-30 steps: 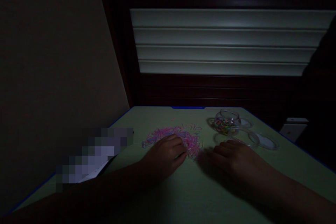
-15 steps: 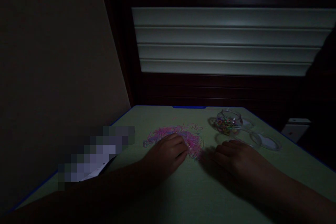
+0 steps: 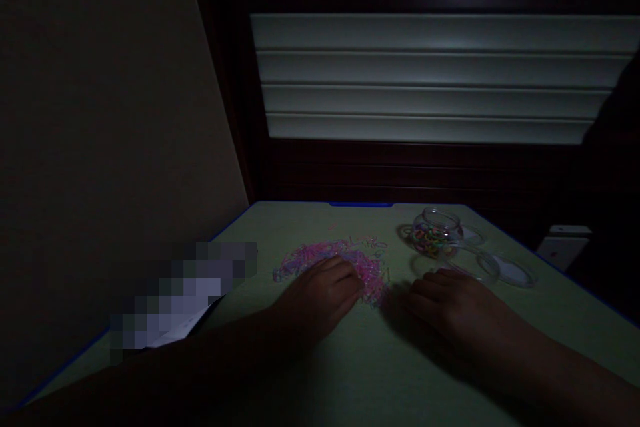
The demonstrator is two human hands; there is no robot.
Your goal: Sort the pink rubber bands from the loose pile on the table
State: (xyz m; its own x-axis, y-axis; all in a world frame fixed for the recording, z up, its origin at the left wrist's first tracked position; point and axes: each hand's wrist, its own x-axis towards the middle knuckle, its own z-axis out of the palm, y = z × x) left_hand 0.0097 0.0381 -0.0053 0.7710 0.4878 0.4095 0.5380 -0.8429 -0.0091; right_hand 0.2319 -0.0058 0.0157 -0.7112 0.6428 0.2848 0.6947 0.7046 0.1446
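Note:
The scene is very dark. A heap of small pink and pale loom bands (image 3: 320, 255) lies on a light green table (image 3: 380, 360). My left hand (image 3: 320, 297) rests at the near edge of the heap with its fingers curled and pinched into the bands. My right hand (image 3: 450, 303) lies palm down on the table just right of the heap, fingers bent and close together, touching nothing I can make out. A small round clear jar (image 3: 434, 235) with mixed coloured bands stands behind my right hand.
Clear round lids or shallow dishes (image 3: 510, 272) lie right of the jar. A white sheet and a blurred patch (image 3: 180, 307) sit at the table's left edge. A wall rises at left; a slatted white blind (image 3: 430, 77) hangs behind the table.
My left hand's fingers have shifted slightly right and deeper into the band heap. My right hand has stayed almost still. The view has barely moved.

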